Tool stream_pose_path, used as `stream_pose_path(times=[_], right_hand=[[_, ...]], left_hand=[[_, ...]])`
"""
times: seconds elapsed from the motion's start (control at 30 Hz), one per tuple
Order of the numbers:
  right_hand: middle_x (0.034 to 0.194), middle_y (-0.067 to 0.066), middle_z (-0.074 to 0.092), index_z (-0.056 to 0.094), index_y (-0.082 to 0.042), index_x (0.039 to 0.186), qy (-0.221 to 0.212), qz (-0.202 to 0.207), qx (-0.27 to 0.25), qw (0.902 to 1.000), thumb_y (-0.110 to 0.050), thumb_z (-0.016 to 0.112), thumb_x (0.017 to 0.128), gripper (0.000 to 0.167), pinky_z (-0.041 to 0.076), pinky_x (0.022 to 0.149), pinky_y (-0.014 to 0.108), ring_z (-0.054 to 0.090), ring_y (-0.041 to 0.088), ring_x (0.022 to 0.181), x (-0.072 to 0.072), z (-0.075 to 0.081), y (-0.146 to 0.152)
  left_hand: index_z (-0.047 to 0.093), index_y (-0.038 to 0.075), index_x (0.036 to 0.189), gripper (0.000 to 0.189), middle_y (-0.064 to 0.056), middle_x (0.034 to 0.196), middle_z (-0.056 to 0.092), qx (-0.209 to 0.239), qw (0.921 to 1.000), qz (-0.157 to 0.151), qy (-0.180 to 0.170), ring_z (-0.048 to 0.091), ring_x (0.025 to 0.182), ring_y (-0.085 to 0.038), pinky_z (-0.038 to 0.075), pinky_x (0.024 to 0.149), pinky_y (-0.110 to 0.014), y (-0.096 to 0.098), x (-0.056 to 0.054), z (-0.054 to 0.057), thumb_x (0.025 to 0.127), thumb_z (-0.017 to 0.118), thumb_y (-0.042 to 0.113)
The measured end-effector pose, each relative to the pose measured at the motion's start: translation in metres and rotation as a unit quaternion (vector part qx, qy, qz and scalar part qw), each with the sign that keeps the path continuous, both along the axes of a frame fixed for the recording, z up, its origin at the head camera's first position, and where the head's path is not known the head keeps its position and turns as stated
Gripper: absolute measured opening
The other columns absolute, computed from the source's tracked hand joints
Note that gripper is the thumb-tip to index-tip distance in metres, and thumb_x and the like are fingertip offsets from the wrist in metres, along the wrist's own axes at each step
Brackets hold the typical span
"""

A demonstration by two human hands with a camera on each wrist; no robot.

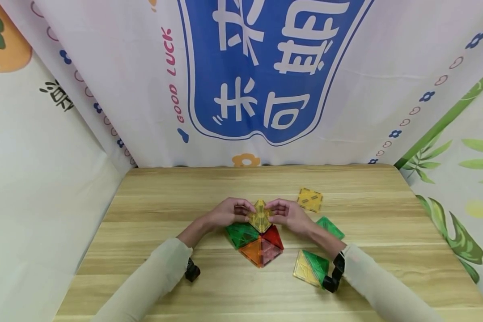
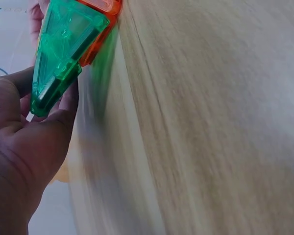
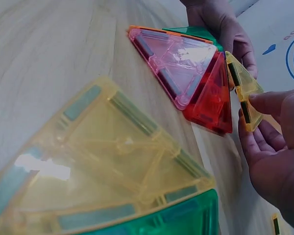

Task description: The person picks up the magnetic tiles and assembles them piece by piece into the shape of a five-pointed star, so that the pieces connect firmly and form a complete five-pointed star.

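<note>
We distinguish, in translucent plastic, a yellow triangle, a green triangle, an orange triangle, a pink triangle and a red triangle — the wooden tabletop is tan, streak-grained; the white cloth backdrop bears a blue panel with white characters.

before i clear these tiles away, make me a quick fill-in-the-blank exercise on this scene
1. The right hand pinches a triangular magnetic tile coloured ____.
2. The pink triangular tile sits between the red triangular tile and the ____ one.
3. The yellow square tile lies nearer to the person's ____ hand.
4. Pinkish-red lettering on the backdrop cloth reads GOOD ____.

Missing words: yellow; orange; right; LUCK
</note>
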State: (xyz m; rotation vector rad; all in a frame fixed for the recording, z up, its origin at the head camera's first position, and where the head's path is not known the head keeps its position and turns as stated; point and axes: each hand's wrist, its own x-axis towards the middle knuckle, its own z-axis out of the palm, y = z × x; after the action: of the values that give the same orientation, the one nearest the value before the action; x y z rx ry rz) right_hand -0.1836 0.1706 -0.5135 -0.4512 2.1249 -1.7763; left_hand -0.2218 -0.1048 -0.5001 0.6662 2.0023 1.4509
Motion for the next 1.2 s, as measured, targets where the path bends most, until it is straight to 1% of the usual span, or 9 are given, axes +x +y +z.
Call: stream_pose_path(times=[0.2,0.37,0.53,0.67,0.8,0.9,1.03,1.1,1.2], right_hand=[[0.128,0.025,0.067,0.063,0.009,0.130,0.030,-0.001,0.034,0.9990,0.002,0.074,0.095,0.037,0.060,0.095,0.027,0.069,0.032,0.114,0.004,-0.002,-0.001],[0.119,0.016,0.072,0.070,0.001,0.125,0.074,-0.039,0.100,0.9915,-0.006,0.080,0.095,0.033,0.061,0.087,0.026,0.072,0.025,0.104,0.018,0.007,0.000],[0.110,0.007,0.073,0.073,-0.006,0.119,0.156,-0.061,0.190,0.9673,-0.024,0.085,0.092,0.034,0.060,0.076,0.025,0.070,0.018,0.092,0.044,0.015,-0.005],[0.104,0.003,0.071,0.075,-0.010,0.114,0.207,-0.077,0.254,0.9416,-0.038,0.090,0.086,0.042,0.056,0.073,0.026,0.067,0.017,0.088,0.063,0.015,-0.013],[0.100,0.000,0.069,0.074,-0.012,0.111,0.230,-0.092,0.287,0.9255,-0.046,0.094,0.079,0.052,0.053,0.067,0.023,0.062,0.013,0.082,0.076,0.012,-0.022],[0.101,0.000,0.066,0.073,-0.010,0.113,0.240,-0.101,0.300,0.9178,-0.050,0.095,0.076,0.059,0.050,0.064,0.020,0.059,0.010,0.080,0.081,0.009,-0.026],[0.103,0.002,0.065,0.071,-0.005,0.116,0.267,-0.109,0.318,0.9032,-0.051,0.096,0.073,0.067,0.050,0.064,0.020,0.058,0.009,0.081,0.081,0.006,-0.030],[0.103,0.003,0.065,0.071,-0.004,0.116,0.281,-0.108,0.326,0.8960,-0.050,0.097,0.073,0.068,0.051,0.065,0.020,0.059,0.010,0.082,0.080,0.006,-0.031],[0.105,0.004,0.066,0.072,-0.004,0.114,0.291,-0.098,0.332,0.8919,-0.046,0.097,0.073,0.064,0.054,0.068,0.022,0.061,0.012,0.085,0.077,0.007,-0.030]], left_hand=[[0.070,-0.001,0.122,0.022,-0.014,0.125,0.071,-0.010,0.9998,-0.007,0.014,0.066,0.122,-0.027,0.056,0.104,-0.036,0.001,0.003,-0.002,0.101,0.066,-0.005],[0.069,-0.004,0.122,0.023,-0.018,0.127,0.070,-0.003,0.9987,0.008,0.051,0.067,0.122,-0.032,0.056,0.104,-0.035,0.003,0.003,0.002,0.100,0.065,-0.008],[0.066,-0.004,0.130,0.029,-0.019,0.135,0.067,0.003,0.9952,0.006,0.098,0.065,0.127,-0.036,0.057,0.104,-0.037,0.011,-0.002,0.014,0.101,0.065,-0.005],[0.064,-0.003,0.135,0.032,-0.017,0.140,0.064,-0.005,0.9947,-0.007,0.102,0.062,0.131,-0.037,0.056,0.105,-0.039,0.018,-0.005,0.021,0.103,0.065,-0.001],[0.064,-0.003,0.137,0.033,-0.017,0.140,0.064,-0.025,0.9943,-0.027,0.100,0.062,0.130,-0.034,0.055,0.108,-0.042,0.025,-0.007,0.023,0.104,0.066,0.001],[0.066,-0.002,0.135,0.031,-0.016,0.135,0.067,-0.041,0.9929,-0.036,0.105,0.064,0.126,-0.031,0.054,0.108,-0.043,0.028,-0.008,0.022,0.104,0.065,0.002],[0.069,0.000,0.131,0.028,-0.012,0.127,0.071,-0.055,0.9913,-0.034,0.114,0.067,0.120,-0.027,0.056,0.105,-0.043,0.028,-0.007,0.022,0.104,0.067,0.004],[0.070,0.000,0.129,0.027,-0.010,0.125,0.072,-0.058,0.9911,-0.028,0.116,0.068,0.118,-0.024,0.056,0.104,-0.041,0.026,-0.007,0.021,0.103,0.068,0.005],[0.071,0.001,0.127,0.026,-0.010,0.124,0.072,-0.060,0.9906,-0.016,0.122,0.068,0.115,-0.023,0.057,0.103,-0.040,0.023,-0.007,0.020,0.102,0.070,0.005]])
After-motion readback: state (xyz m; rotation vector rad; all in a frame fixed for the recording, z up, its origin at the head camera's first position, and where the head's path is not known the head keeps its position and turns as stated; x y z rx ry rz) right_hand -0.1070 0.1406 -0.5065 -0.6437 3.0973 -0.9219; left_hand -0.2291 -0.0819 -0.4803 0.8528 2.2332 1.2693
